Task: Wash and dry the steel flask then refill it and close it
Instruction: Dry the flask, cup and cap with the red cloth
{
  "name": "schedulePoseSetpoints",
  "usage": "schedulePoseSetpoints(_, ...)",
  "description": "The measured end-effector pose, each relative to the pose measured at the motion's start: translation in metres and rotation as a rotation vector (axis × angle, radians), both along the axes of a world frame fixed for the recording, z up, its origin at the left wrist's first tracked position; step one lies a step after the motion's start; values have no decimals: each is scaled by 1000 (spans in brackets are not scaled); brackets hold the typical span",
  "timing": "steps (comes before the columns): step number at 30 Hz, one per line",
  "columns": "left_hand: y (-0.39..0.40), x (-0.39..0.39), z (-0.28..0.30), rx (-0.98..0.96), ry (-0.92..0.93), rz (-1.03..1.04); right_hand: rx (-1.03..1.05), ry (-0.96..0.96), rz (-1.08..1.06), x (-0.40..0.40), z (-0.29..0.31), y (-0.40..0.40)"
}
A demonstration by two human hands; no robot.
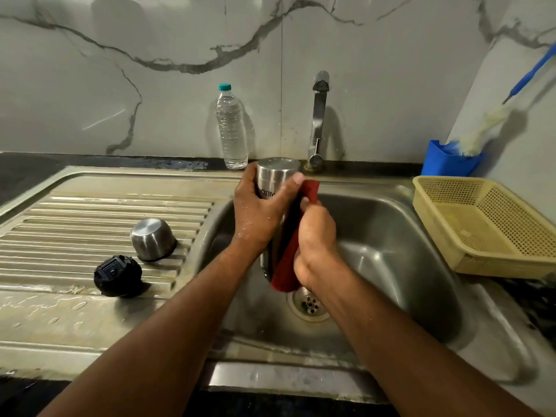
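The steel flask [275, 179] is held upside down over the sink basin [391, 236], its flat base uppermost and its mouth hidden below. My left hand [258, 212] grips its upper body, thumb across the front. My right hand [316, 245] grips a red cloth [290, 266] and presses it against the flask's right side. The flask's steel cup lid [152, 239] lies upside down on the ribbed drainboard [75, 224], and its black stopper [118, 276] lies just in front of it.
A clear water bottle [231, 127] with a teal cap stands at the back wall, left of the tap [318, 115]. A yellow perforated basket [484, 230] sits right of the basin, with a blue holder [448, 161] and a bottle brush [487, 124] behind it. The drain [308, 303] lies below my hands.
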State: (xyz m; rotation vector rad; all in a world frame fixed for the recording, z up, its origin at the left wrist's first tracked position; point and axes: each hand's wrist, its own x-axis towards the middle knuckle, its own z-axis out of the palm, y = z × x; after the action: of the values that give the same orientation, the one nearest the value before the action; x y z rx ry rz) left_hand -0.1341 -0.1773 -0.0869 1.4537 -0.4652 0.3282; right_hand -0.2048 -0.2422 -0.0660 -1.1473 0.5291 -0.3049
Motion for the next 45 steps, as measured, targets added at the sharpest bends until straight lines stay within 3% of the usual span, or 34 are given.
schedulePoseSetpoints(2, 0, -1, -1, -1, 13, 38, -5, -162, 20, -2, 4, -1)
schedulePoseSetpoints(4, 3, 1, 2, -72, 36, 109, -106, -203, 43, -2, 2, 3)
schedulePoseSetpoints(7, 9, 7, 6, -213, 95, 205, -210, -33, 70, -1, -6, 12)
schedulePoseSetpoints(11, 13, 11, 5, -244, 142, 187, 10, 227, 144, -4, -8, 6)
schedulePoseSetpoints(18, 5, 8, -7, -23, 153, -97, -154, -309, 54, 0, 12, -7)
schedulePoseSetpoints(21, 3, 7, -6, 38, 132, -94, -202, -244, 44, 3, 2, -9)
schedulePoseSetpoints(26, 4, 4, 4, 24, 21, -57, 80, 185, 119, -7, -3, -2)
schedulePoseSetpoints(29, 3, 3, 0, 67, -21, -50, 199, 152, 84, -9, 3, -10)
schedulePoseSetpoints(32, 1, 3, -7, 76, 4, 13, 242, -50, 33, -7, 19, -15)
schedulePoseSetpoints(36, 4, 2, -2, 45, 41, -30, 129, -235, 73, -12, 23, -12)
schedulePoseSetpoints(41, 16, 3, 4, 241, 12, -231, 77, -307, 92, -12, 27, -24)
schedulePoseSetpoints(43, 16, 2, 3, 326, -27, -274, -193, -349, 106, -8, 30, -43)
schedulePoseSetpoints(45, 15, 2, 2, 418, -37, -269, -664, -363, 196, -9, 30, -57)
